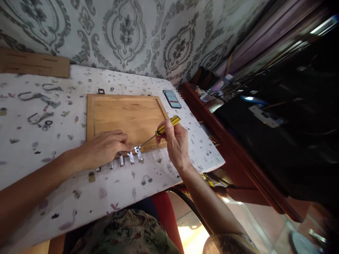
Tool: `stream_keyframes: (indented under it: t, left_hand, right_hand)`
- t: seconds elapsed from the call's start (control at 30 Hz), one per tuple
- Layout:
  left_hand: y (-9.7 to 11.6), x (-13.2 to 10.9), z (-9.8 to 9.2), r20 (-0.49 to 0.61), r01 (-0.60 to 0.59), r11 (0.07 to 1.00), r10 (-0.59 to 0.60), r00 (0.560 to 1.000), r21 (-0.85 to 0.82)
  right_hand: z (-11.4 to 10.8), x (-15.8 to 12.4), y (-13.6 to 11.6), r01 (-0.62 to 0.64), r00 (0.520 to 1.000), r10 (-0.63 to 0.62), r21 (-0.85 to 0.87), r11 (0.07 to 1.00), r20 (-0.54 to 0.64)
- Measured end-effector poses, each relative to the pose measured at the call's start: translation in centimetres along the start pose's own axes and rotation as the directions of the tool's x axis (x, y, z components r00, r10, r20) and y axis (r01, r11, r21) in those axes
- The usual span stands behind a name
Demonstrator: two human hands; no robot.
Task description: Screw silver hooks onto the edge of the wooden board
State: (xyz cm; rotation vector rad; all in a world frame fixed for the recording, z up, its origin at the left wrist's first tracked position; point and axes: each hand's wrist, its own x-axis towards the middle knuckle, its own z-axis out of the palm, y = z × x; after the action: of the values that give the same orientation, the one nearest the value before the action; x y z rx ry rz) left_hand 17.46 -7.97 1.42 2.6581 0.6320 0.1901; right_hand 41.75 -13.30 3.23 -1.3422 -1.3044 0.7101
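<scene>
Yellow screwdriver (175, 120), grained wooden panel (127, 114)

The panel (124, 116) is smooth wood with a soft sheen; at its near edge the brackets (131, 158) are shiny metal; the screwdriver (168, 125) has a glossy plastic handle and a metal shaft; the counter (164, 174) is covered in matt, printed, cloth-like material; far left, the sheet (34, 63) is matt cardboard; far right, the bottle (215, 89) is clear, glossy plastic.
</scene>
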Motion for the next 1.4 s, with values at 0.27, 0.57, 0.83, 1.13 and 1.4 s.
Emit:
stream_keyframes:
  t: [0.27, 0.57, 0.83, 1.13, 1.4]
  left_hand:
    - [0.5, 0.2, -0.3, 0.022, 0.029, 1.000, -0.029, 0.999, 0.009]
    - [0.0, 0.0, 0.3, -0.044, -0.016, 1.000, 0.017, 0.999, 0.026]
    - [0.1, 0.2, 0.1, -0.024, -0.013, 1.000, 0.014, 1.000, 0.021]
    - [0.3, 0.2, -0.2, -0.025, -0.016, 1.000, 0.016, 1.000, -0.015]
    - [-0.3, 0.0, 0.5, -0.074, -0.066, 0.997, 0.068, 0.995, 0.035]
  right_hand:
    - [0.5, 0.1, 0.2, 0.025, 1.000, -0.026, 0.027, 0.999, 0.012]
    - [0.5, -0.1, 0.5, 0.024, 0.999, -0.026, 0.062, 0.998, 0.028]
    - [0.8, -0.9, -0.6, 0.047, 0.991, -0.061, 0.113, 0.993, 0.123]
    - [0.1, -0.7, -1.5, 0.000, 0.959, -0.030, 0.105, 0.994, 0.283]
    - [0.2, -0.8, -2.2, -0.083, 0.943, 0.016, 0.188, 0.979, 0.332]
